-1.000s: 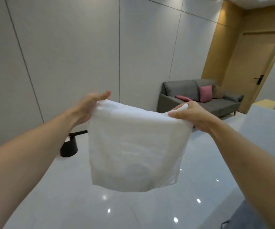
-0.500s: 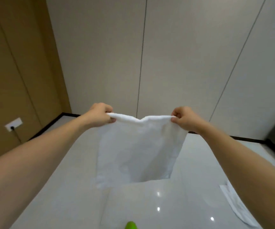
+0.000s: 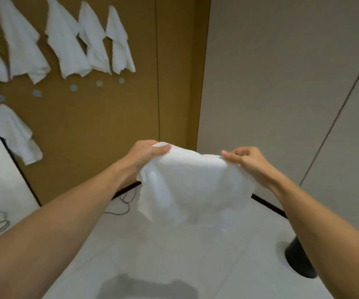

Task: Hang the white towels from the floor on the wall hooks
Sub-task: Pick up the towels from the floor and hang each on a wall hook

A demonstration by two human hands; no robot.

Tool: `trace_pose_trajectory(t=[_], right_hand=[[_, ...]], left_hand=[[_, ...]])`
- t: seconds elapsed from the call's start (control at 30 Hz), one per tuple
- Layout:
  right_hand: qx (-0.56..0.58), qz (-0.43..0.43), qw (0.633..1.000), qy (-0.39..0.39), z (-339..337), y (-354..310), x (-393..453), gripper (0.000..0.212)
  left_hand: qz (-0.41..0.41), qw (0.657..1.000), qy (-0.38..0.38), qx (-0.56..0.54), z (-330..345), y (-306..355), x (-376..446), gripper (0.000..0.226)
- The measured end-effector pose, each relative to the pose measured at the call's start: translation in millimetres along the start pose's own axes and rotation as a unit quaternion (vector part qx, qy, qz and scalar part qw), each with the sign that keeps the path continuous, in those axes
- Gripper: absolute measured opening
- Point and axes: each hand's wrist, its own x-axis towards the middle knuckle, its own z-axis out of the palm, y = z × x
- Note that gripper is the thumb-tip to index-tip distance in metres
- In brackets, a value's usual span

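Now left hand (image 3: 146,155), right hand (image 3: 246,161) pinch towel (image 3: 193,186) top edge; floor (image 3: 217,255) below.

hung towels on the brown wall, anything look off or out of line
One white towel hangs alone in the lower row at the far left, crumpled, beside four bare round hooks. The top-row white towels hang in an even line.

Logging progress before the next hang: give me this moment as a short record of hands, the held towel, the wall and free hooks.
left hand: grips the top left corner of the held towel
right hand: pinches the top right edge
held towel: white, spread between both hands, hanging over the floor
hung towels: a row on the brown wall, one lower at left
free hooks: round, bare, below the row
floor: glossy white, cables at left
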Motion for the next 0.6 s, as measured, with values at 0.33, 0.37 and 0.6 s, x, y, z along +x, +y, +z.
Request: trace_pose_trajectory(t=[0.33,0.37,0.6], right_hand=[[0.025,-0.093,0.987,-0.128,157.0,-55.6,185.2,0.010],[0.012,-0.103,0.985,-0.137,174.3,-60.9,202.0,0.012],[-0.063,-0.168,0.967,-0.182,279.2,-121.8,323.1,0.011]], left_hand=[[-0.062,0.984,0.142,0.091,-147.8,-51.7,88.6,0.008],[-0.064,0.981,0.151,0.104,-162.1,-57.9,100.2,0.007],[-0.043,0.944,0.163,0.284,-265.3,-81.1,197.0,0.012]])
